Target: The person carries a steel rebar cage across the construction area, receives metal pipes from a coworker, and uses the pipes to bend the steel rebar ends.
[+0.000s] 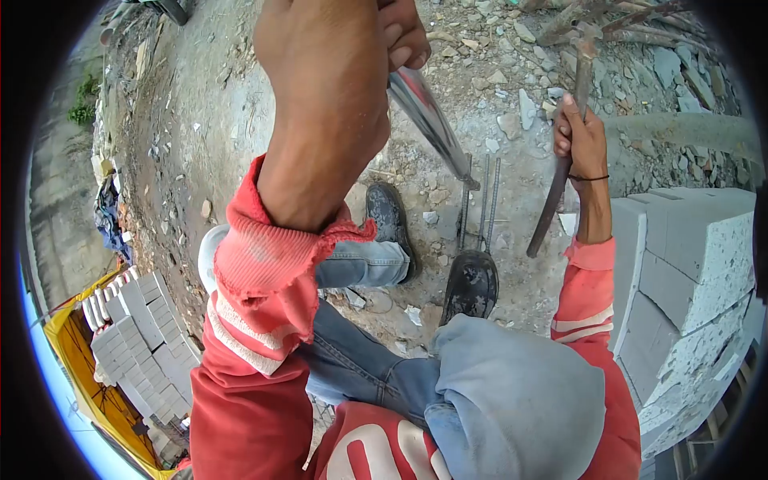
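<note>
My left hand [344, 56] is large in the upper middle, its fingers wrapped round a shiny silver metal tool [428, 120]. The tool slants down to the right and narrows to a tip over the ends of thin ribbed steel rods [482, 204] on the ground. A dark boot [472, 284] covers the lower ends of the rods. At the right, my right hand [582, 140] is closed round the long handle of a hammer-like tool [550, 200]. Its head is above the hand, against rubble; its handle end points down.
Grey blocks [680, 264] are stacked at the right, near my right arm. Broken stone [520, 108] and poles [576, 20] lie at the upper right. Another boot [388, 220] stands in the middle. More blocks [144, 344] and yellow sheeting [72, 344] are at the lower left.
</note>
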Demonstrator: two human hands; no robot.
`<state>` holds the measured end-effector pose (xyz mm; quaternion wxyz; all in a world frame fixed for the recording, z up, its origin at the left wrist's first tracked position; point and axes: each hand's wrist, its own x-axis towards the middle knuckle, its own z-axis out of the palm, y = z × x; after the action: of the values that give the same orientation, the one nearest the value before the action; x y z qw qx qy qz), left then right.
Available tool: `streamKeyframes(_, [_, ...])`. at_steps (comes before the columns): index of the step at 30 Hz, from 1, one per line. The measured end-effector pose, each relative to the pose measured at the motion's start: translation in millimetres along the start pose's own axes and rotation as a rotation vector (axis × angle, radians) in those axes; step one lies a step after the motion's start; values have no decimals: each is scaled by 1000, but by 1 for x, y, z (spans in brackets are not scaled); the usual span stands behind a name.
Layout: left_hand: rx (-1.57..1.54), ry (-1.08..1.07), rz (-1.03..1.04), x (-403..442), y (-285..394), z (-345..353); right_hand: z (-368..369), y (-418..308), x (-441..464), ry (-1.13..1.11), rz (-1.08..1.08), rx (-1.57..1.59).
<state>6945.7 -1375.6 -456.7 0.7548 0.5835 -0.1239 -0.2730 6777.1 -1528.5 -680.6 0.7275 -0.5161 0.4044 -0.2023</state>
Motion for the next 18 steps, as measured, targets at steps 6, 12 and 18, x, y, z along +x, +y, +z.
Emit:
streamKeyframes(6, [33, -71, 11, 0, -17, 1, 11, -28, 8, 61, -197, 208])
streamKeyframes(12, [65, -31, 109, -7, -22, 16, 13, -25, 2, 115, -216, 308])
streamKeyframes(18, [129, 121, 211, -17, -22, 20, 8, -29, 0, 122, -210, 346])
